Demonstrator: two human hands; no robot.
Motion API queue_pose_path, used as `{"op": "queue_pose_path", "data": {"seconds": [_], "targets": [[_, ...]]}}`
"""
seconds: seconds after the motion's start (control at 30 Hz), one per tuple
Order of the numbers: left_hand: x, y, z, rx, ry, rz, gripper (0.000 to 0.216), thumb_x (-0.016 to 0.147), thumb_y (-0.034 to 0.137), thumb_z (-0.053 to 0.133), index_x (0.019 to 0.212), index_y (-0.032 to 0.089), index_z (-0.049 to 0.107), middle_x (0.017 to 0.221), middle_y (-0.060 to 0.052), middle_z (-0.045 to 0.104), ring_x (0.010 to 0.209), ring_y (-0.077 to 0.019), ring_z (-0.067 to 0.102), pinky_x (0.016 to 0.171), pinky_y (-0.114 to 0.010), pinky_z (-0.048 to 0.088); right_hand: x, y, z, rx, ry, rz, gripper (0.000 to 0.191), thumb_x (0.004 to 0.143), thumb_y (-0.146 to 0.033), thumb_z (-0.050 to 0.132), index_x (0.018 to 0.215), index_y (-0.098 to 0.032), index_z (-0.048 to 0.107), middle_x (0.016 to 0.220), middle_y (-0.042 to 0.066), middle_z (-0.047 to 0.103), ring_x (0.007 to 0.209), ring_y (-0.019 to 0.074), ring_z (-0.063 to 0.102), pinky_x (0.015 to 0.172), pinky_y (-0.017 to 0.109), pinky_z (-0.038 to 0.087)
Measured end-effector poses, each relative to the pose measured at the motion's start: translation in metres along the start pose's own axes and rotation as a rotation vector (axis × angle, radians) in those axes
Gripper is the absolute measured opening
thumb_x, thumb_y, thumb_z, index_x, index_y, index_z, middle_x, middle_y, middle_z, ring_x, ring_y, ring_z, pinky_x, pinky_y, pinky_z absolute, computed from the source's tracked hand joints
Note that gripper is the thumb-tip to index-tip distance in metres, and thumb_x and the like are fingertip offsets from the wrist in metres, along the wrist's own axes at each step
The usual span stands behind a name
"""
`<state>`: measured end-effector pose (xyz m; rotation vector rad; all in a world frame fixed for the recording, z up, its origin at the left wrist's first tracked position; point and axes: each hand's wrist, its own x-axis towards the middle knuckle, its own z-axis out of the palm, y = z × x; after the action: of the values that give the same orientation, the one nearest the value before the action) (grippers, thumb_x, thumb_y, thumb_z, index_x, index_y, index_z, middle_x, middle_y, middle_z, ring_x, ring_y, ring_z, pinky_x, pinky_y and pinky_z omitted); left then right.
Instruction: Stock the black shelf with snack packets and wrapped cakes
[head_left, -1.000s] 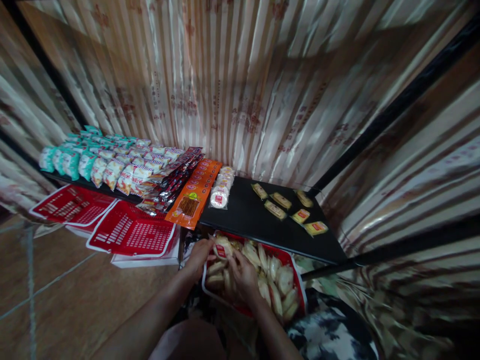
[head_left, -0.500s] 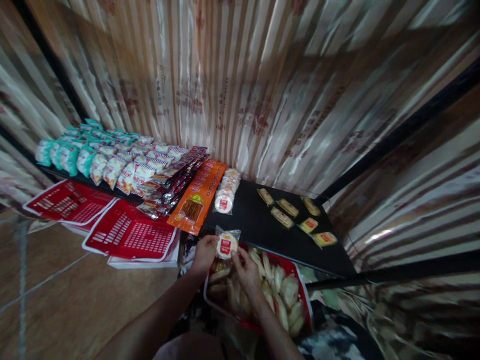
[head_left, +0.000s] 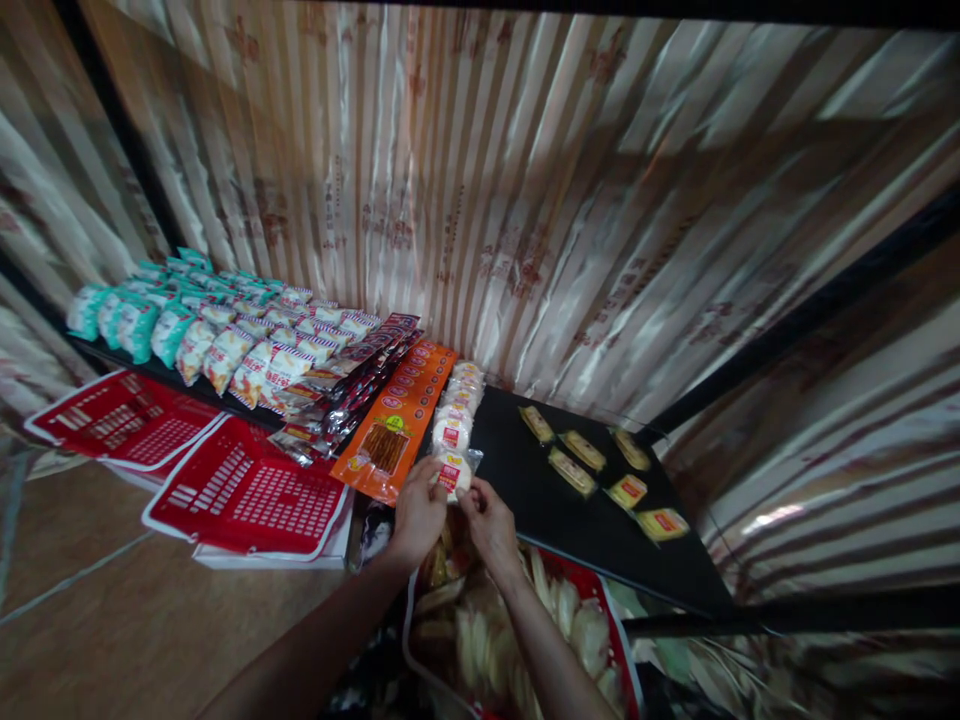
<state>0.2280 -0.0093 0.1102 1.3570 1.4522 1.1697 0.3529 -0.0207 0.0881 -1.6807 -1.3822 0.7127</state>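
Both my hands pinch one round white snack packet with a red label [head_left: 454, 472], holding it at the front end of a row of like packets [head_left: 459, 410] on the black shelf [head_left: 525, 490]. My left hand [head_left: 418, 512] grips its left edge and my right hand [head_left: 489, 516] its right edge, fingers closed. Below my wrists stands a red basket [head_left: 622, 660] filled with several more pale packets.
On the shelf, orange packets [head_left: 397, 420] and dark and teal snack bags [head_left: 225, 335] lie left of the row, and several small yellow packets [head_left: 600, 465] lie to the right. Two red baskets [head_left: 240, 490] rest on the floor at the left. A striped curtain hangs behind.
My hands lifted one packet out of the red basket and carried it up and forward to the front of the row on the shelf. The view also tilted slightly downward.
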Motion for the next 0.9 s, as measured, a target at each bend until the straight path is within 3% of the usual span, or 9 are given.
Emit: {"op": "queue_pose_path", "data": {"seconds": [0.2,0.4,0.53,0.73,0.9], "targets": [[0.020,0.007,0.007,0.231,-0.035,0.040,0.038,0.077,0.012,0.048,0.113,0.014,0.061,0.129,-0.011,0.053,0.124,-0.0229,0.043,0.107,-0.034,0.030,0.027,-0.001,0.005,-0.199,0.044,-0.042,0.029,0.076,-0.042,0.050,0.084,-0.019,0.066,0.074,0.004,0.067,0.061,0.0160,0.060,0.060,0.026,0.045],[0.029,0.004,0.012,0.375,-0.070,0.043,0.040,0.080,0.015,0.044,0.118,0.010,0.058,0.134,-0.015,0.047,0.126,-0.0265,0.041,0.106,-0.037,0.032,0.036,-0.005,0.009,-0.434,0.044,0.005,0.022,0.080,-0.036,0.049,0.090,-0.024,0.065,0.079,0.002,0.067,0.066,0.0162,0.061,0.056,0.024,0.038],[0.028,0.003,0.015,0.403,-0.081,0.070,0.040,0.079,0.012,0.043,0.116,0.013,0.060,0.134,-0.011,0.048,0.130,-0.0262,0.035,0.110,-0.039,0.028,0.038,-0.004,0.012,-0.459,0.052,0.032,0.024,0.082,-0.039,0.048,0.093,-0.025,0.065,0.082,0.002,0.067,0.068,0.0170,0.062,0.054,0.025,0.037],[0.020,-0.012,0.024,0.472,-0.067,0.225,0.043,0.077,0.008,0.040,0.115,0.015,0.060,0.137,-0.009,0.045,0.134,-0.0265,0.026,0.112,-0.044,0.024,0.038,-0.005,0.014,-0.426,0.091,0.058,0.023,0.081,-0.041,0.048,0.093,-0.026,0.062,0.079,0.001,0.066,0.065,0.0157,0.062,0.052,0.025,0.037],[0.021,-0.016,0.028,0.510,-0.061,0.240,0.042,0.078,0.009,0.039,0.115,0.015,0.059,0.136,-0.009,0.046,0.134,-0.0277,0.027,0.112,-0.046,0.024,0.039,-0.006,0.015,-0.402,0.128,0.052,0.021,0.081,-0.044,0.049,0.087,-0.027,0.060,0.074,0.000,0.066,0.062,0.0152,0.061,0.051,0.025,0.036]]}}
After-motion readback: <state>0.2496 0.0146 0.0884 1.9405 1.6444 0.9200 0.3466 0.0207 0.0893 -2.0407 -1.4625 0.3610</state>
